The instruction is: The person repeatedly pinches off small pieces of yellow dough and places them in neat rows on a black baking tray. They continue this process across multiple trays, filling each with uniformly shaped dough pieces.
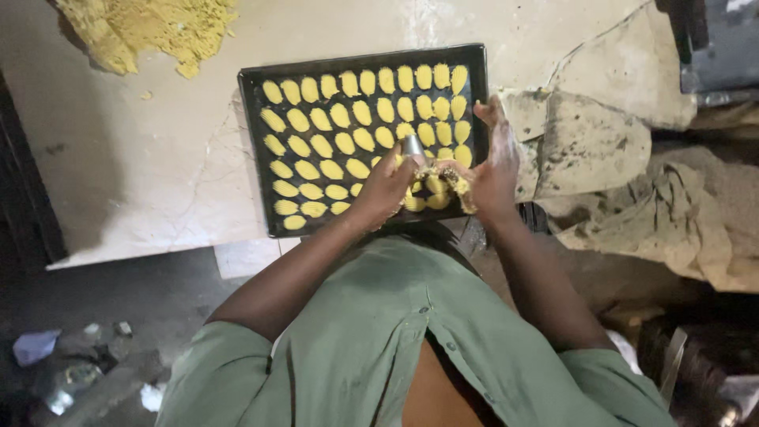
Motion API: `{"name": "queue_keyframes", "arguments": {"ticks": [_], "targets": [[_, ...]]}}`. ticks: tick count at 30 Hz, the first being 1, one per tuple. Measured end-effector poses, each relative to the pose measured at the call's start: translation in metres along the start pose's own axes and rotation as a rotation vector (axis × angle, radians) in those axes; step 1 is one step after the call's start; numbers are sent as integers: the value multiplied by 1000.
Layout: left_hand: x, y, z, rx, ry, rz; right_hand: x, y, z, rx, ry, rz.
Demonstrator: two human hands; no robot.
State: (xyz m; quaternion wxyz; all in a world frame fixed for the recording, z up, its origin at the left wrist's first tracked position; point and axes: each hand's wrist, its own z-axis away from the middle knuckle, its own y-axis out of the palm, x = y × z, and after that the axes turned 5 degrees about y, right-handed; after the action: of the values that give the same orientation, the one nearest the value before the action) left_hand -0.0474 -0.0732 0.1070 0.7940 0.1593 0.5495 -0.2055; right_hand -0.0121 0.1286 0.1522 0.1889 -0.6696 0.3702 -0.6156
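Dough pieces (320, 145), yellow and ridged like small shells, lie in rows across a black baking tray (254, 150) that sits at the near edge of the pale stone surface (150, 158). The left hand (385, 188) hovers over the tray's near right corner, its fingers (402, 168) curled shut around a small metal cone-shaped mould (413, 146) whose tip points away from the person. The right hand (492, 170) is just beside it, over the tray's right edge, palm turned toward the left hand, its fingers partly curled around a lump of yellow dough (458, 183) pressed between the two hands. A large heap of the same yellow dough (150, 28) rests at the far left corner of the surface, well apart from the tray. Crumpled brown paper sacks (632, 182) lie to the right.
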Motion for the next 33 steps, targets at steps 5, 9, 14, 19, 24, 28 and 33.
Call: {"name": "queue_keyframes", "arguments": {"ticks": [5,9,14,19,24,28,33], "targets": [[7,51,-27,-191,-34,276,-28,-20,-15,-91,-266,281],[0,98,-45,-358,-381,200,-64,-27,-48,-41,-393,283],[-13,152,-41,-462,214,-89,-82,-14,-84,-9,-247,202],[-23,122,-50,-278,74,7,-84,0,-80,153,253,-189],[-17,103,-62,-396,-178,155,-93,9,-67,91,-114,-229],[6,124,-46,-296,132,68,-85,17,-65,58,98,-521],[38,71,-28,-81,-120,479,-27,21,-56,338,158,-516]]}}
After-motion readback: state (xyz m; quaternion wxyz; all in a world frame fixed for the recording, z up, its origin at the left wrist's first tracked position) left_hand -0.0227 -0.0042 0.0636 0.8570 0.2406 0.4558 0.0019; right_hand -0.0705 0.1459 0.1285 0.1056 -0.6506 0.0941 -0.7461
